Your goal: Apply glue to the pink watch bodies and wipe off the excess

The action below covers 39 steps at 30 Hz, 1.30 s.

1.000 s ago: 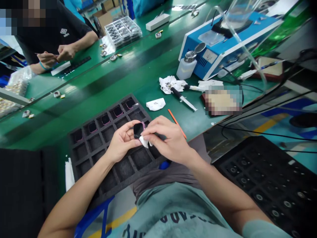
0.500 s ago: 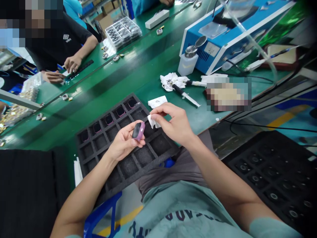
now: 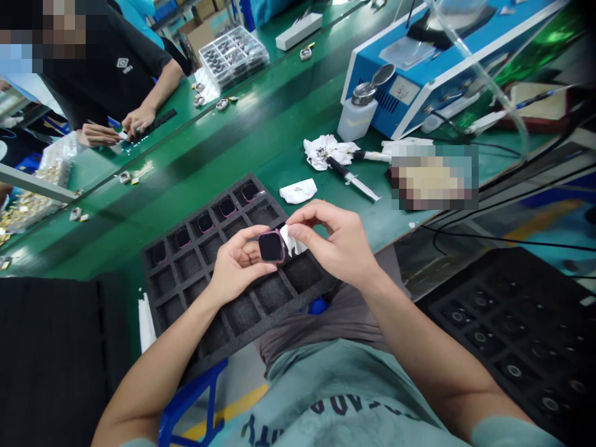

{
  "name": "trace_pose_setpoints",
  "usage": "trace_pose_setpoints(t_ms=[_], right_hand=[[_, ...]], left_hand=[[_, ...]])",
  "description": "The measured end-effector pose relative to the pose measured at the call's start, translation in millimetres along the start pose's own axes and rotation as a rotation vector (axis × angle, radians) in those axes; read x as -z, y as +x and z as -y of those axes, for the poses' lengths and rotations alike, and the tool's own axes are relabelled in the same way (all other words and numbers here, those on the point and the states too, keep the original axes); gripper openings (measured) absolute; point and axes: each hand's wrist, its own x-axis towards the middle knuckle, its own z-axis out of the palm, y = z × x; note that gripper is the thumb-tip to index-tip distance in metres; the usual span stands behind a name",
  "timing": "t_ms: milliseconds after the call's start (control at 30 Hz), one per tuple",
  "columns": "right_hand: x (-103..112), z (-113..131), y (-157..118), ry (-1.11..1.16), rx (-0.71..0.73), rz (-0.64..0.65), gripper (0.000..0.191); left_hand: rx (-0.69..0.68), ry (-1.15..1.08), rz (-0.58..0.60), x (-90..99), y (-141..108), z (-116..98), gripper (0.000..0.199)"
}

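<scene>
My left hand [image 3: 237, 264] grips a small watch case [image 3: 271, 246] with a purple frame, its dark screen facing up toward me. Pinched in my right hand [image 3: 338, 242] is a crumpled white wipe [image 3: 293, 241], which meets the right edge of the case. Both hands are above a black foam tray [image 3: 246, 313] divided into square pockets. Along the tray's far row sit several similar purple-framed watch cases [image 3: 227, 207]. Beyond my right hand, a folded white wipe [image 3: 298, 191] lies on the green table.
A black syringe [image 3: 342, 169], a stained wipe [image 3: 321, 152], a dispenser bottle [image 3: 356, 118] and a blue machine [image 3: 419, 81] stand or lie to the right. Across the table a person's hands [image 3: 139, 121] work on small parts. A second black tray [image 3: 512, 335] is at lower right.
The watch case has turned from showing its side to showing its screen. My right hand has brought the wipe against the case's edge.
</scene>
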Motion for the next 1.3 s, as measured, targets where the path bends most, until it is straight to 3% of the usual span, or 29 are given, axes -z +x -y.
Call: trace_pose_setpoints(t_ms=[167,400,600,800,1033,1300], right_hand=[[6.5,-7.8,-14.5,-0.052,-0.028,0.012,0.007],[4.4,-11.4,-19.0,-0.286,0.184,0.059,0.011],[-7.7,-6.8,-15.0,-0.457,0.341,0.103,0.02],[1.9,-16.8,-10.6,-0.504,0.327,0.1,0.016],[-10.1,-12.4,-10.1,-0.509,0.395,0.152,0.017],[27.2,-33.8,-4.7,-0.561,0.253,0.109,0.013]], left_hand=[[-0.298,0.569,-0.103,-6.0,-5.8,13.1,0.041],[-0.55,0.843,-0.056,-3.4,-5.2,18.8,0.038],[-0.492,0.827,-0.061,-5.0,-8.9,21.0,0.042],[-0.419,0.738,-0.058,-6.6,-9.3,22.1,0.044],[-0.452,0.729,-0.051,-6.4,-8.6,22.0,0.048],[-0.575,0.773,-0.119,-4.5,-10.3,19.9,0.04]])
